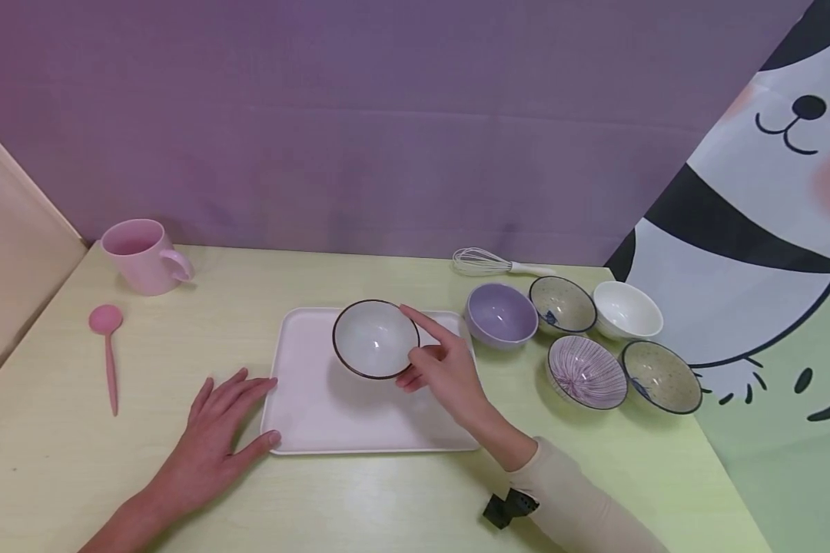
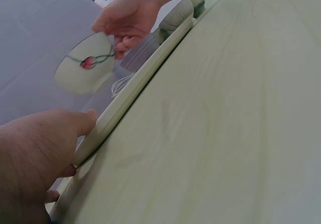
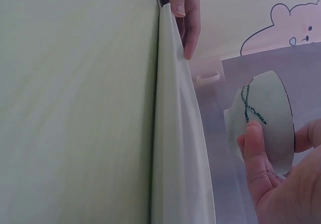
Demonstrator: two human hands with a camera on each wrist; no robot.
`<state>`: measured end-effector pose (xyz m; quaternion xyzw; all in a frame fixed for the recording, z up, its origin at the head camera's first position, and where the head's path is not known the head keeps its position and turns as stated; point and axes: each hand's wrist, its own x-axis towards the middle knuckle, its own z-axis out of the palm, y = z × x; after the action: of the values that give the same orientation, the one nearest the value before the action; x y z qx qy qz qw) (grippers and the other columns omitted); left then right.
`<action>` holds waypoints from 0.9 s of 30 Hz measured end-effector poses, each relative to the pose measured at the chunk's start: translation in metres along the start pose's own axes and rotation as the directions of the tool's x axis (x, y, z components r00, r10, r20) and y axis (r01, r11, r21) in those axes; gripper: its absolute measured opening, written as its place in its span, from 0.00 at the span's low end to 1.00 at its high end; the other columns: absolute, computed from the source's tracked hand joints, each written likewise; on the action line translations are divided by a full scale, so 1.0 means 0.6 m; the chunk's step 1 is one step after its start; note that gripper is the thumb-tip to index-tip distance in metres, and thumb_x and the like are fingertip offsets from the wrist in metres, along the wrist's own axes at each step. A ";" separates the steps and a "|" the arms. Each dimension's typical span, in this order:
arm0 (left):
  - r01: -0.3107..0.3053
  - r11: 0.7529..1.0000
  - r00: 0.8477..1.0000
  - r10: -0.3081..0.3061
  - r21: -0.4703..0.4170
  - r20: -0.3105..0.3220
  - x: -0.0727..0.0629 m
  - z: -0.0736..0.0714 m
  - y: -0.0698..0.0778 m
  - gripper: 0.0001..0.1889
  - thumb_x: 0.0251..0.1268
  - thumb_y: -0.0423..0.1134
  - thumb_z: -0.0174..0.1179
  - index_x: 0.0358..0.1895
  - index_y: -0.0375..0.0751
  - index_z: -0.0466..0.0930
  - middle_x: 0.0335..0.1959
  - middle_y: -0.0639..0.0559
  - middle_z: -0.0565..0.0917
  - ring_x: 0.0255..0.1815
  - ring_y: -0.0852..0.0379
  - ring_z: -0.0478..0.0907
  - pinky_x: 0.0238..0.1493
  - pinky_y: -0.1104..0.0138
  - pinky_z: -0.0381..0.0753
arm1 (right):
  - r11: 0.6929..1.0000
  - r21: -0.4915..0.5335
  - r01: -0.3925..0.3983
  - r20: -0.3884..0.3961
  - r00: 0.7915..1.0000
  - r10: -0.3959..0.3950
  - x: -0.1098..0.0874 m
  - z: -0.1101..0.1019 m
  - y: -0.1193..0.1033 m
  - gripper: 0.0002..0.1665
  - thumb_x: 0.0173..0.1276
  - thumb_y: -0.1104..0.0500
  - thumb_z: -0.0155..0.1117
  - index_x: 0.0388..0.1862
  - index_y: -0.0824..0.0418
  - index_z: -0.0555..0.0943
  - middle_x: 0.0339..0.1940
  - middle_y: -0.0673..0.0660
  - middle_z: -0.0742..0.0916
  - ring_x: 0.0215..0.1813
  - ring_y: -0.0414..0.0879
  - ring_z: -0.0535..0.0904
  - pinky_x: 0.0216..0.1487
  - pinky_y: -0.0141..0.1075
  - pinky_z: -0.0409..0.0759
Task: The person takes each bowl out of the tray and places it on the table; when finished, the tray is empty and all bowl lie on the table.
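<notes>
My right hand point(image 1: 446, 369) grips a white bowl point(image 1: 376, 339) by its right side, with the index finger along the dark rim. The bowl is held above a pale rectangular tray point(image 1: 304, 415). In the left wrist view the bowl point(image 2: 83, 76) shows a red flower and a green vine on its outer wall. Fingers of the right hand point(image 3: 291, 189) lie on either side of its wall in the right wrist view. My left hand point(image 1: 210, 438) rests at the tray's left edge, fingers spread, with the thumb near the front corner.
Right of the tray stand a purple bowl point(image 1: 501, 315), two speckled bowls point(image 1: 562, 303), a white bowl point(image 1: 627, 310) and a purple-striped bowl point(image 1: 586, 372). A whisk point(image 1: 484, 263) lies behind them. At left are a pink mug point(image 1: 145, 265) and a pink spoon point(image 1: 109, 346).
</notes>
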<state>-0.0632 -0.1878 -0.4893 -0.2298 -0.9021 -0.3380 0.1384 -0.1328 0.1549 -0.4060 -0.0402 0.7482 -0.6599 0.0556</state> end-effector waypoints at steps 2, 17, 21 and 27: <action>0.000 1.000 1.000 0.000 0.001 0.000 0.000 0.000 0.000 0.37 0.67 0.44 0.78 0.79 0.47 0.76 0.72 0.44 0.81 0.82 0.30 0.64 0.91 0.43 0.39 | 1.000 -0.005 -0.006 0.004 1.000 0.006 -0.008 -0.011 0.005 0.44 0.69 0.71 0.50 0.82 0.48 0.78 0.25 0.67 0.91 0.26 0.49 0.90 0.33 0.40 0.94; -0.001 1.000 1.000 0.001 0.001 -0.005 0.000 0.001 0.001 0.37 0.67 0.44 0.78 0.79 0.46 0.76 0.72 0.43 0.81 0.82 0.30 0.65 0.91 0.43 0.39 | 0.998 -0.059 -0.036 -0.039 0.999 0.034 -0.065 -0.084 0.020 0.44 0.70 0.76 0.50 0.85 0.54 0.75 0.27 0.70 0.91 0.27 0.50 0.91 0.34 0.41 0.95; 0.000 1.000 1.000 0.000 -0.004 -0.007 0.000 0.001 0.003 0.37 0.68 0.44 0.78 0.79 0.46 0.76 0.72 0.43 0.82 0.82 0.30 0.64 0.91 0.42 0.39 | 0.998 -0.049 -0.027 -0.069 0.997 0.023 -0.079 -0.102 0.023 0.44 0.70 0.77 0.50 0.84 0.56 0.75 0.27 0.69 0.91 0.27 0.50 0.91 0.33 0.42 0.95; -0.004 1.000 1.000 0.004 -0.007 -0.008 0.001 0.002 0.003 0.37 0.68 0.44 0.78 0.79 0.46 0.76 0.72 0.43 0.81 0.82 0.30 0.65 0.91 0.42 0.39 | 0.999 -0.046 0.019 -0.084 0.996 -0.022 -0.110 -0.130 0.030 0.43 0.72 0.78 0.51 0.85 0.59 0.74 0.25 0.66 0.90 0.27 0.51 0.92 0.32 0.43 0.95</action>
<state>-0.0629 -0.1859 -0.4891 -0.2306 -0.8999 -0.3417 0.1419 -0.0779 0.2424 -0.4123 -0.0211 0.7641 -0.6446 0.0162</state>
